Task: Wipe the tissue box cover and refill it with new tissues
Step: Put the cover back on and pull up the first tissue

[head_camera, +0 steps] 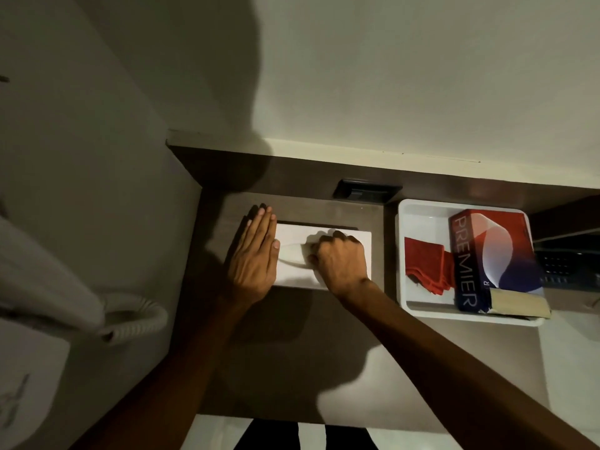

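Note:
A white tissue box cover lies flat on the dark counter, its oval slot facing up. My left hand rests flat along the cover's left edge, fingers straight and together. My right hand is curled on top of the cover with its fingertips at the slot; whether they pinch a tissue there I cannot tell. A red, white and blue Premier tissue pack stands in the white tray to the right, beside a folded red cloth.
A beige flat piece lies at the tray's front right corner. A dark socket plate is set in the back ledge. A white wall hair dryer with coiled cord hangs at the left. A dark device sits far right.

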